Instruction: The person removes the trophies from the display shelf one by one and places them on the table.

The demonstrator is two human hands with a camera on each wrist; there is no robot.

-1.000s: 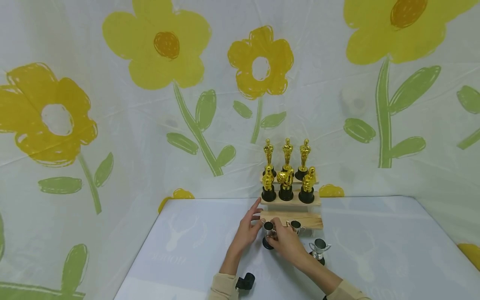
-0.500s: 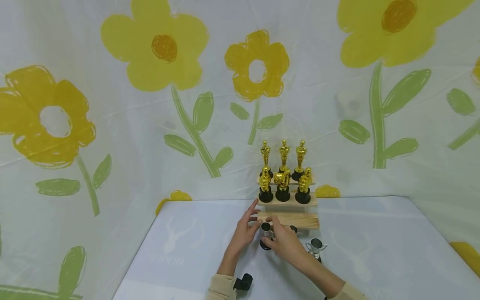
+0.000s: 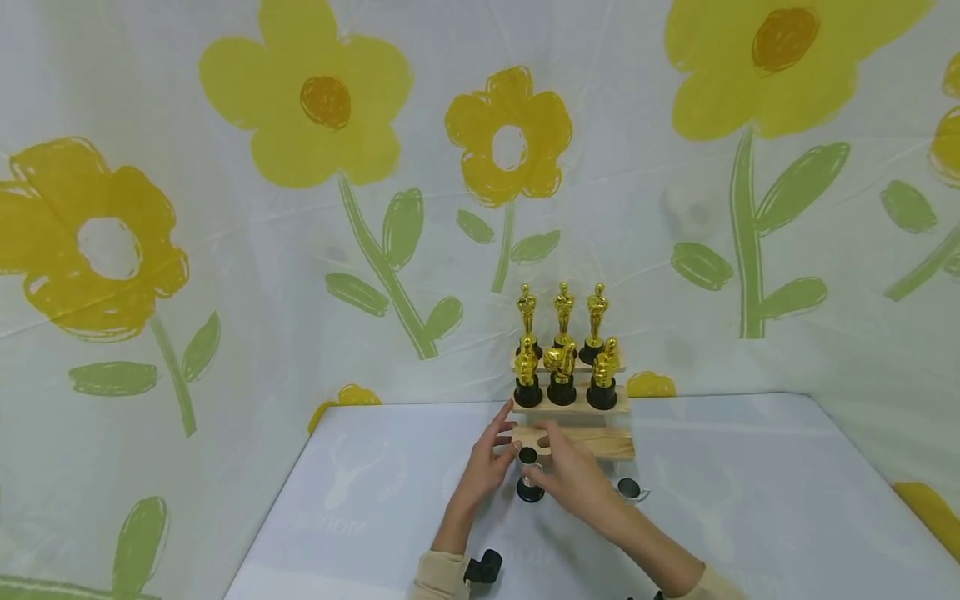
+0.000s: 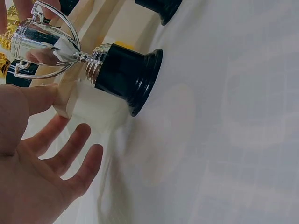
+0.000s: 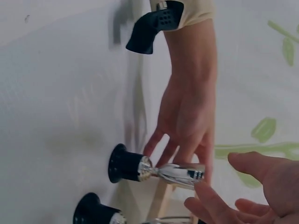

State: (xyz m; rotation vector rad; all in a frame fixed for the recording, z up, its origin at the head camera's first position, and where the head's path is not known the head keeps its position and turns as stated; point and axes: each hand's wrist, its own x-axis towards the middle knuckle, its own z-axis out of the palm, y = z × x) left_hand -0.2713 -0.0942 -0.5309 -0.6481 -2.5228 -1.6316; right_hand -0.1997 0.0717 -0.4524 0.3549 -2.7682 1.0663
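Silver cup (image 4: 53, 46) upright before the wooden stand (image 3: 600, 444)

Straight to the head view, and there's the cup, just in front of the stand's lowest step, toward its left end. The left hand (image 3: 483, 467) is at the stand's left end, fingers spread well apart; whether a fingertip meets the wood, I can't tell. Opposite it, in front of the stand, the right hand (image 3: 573, 473) is right at the cup. From the head, its thumb and fingers look bunched about the silver, but the right wrist view shows them parted, one fingertip at the rim, contact uncertain.

Over to the left wrist, which gives what the head camera hides: both looped handles, the ringed stem and the whole black base (image 4: 126, 74). The right wrist adds another black base (image 5: 93, 209), near the first before the stand; I can't match it to anything in the head view.

Now the containers! The cup's mouth faces up, dark inside, contents too dim to read. A second cup (image 3: 628, 488), off the stand's front right, shows a dark mouth too, its lower part hidden by the right forearm. The stand itself carries three slim gold figures (image 3: 563, 312) up top, three stouter gold trophies (image 3: 561, 367) on the step below.
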